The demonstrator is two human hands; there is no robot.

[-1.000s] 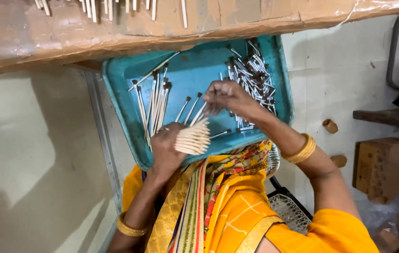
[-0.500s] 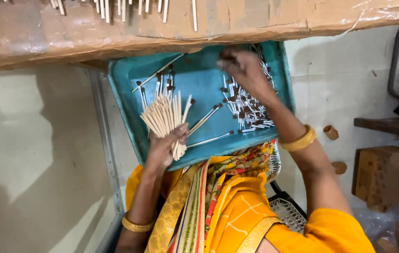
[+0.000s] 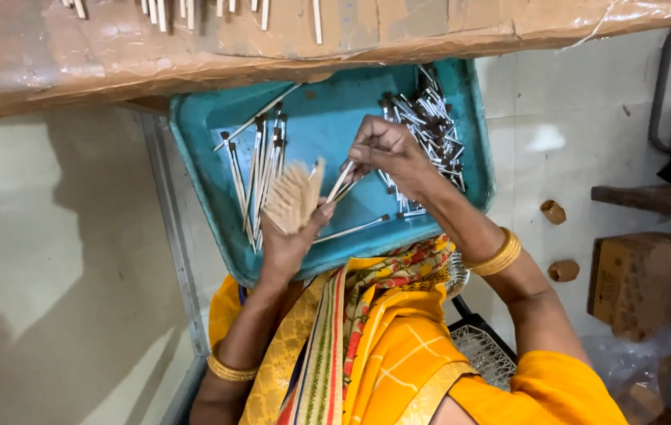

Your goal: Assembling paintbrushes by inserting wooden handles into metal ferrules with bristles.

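Over the teal tray [image 3: 202,134], her left hand [image 3: 292,240] clenches a fanned bundle [image 3: 292,197] of light, brittle sticks low down, while the right hand [image 3: 383,149] pinches one stick [image 3: 341,181] mid-shaft.

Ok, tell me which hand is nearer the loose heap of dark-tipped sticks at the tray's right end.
Right. The right hand sits at the heap's edge, pinching one stick. The left hand holds a fanned bundle farther away, mid-tray.

One head-worn view only — it looks steeply down from close above at the teal tray [image 3: 194,134] on the lap, the cardboard-covered worktop [image 3: 115,47] edging the top.
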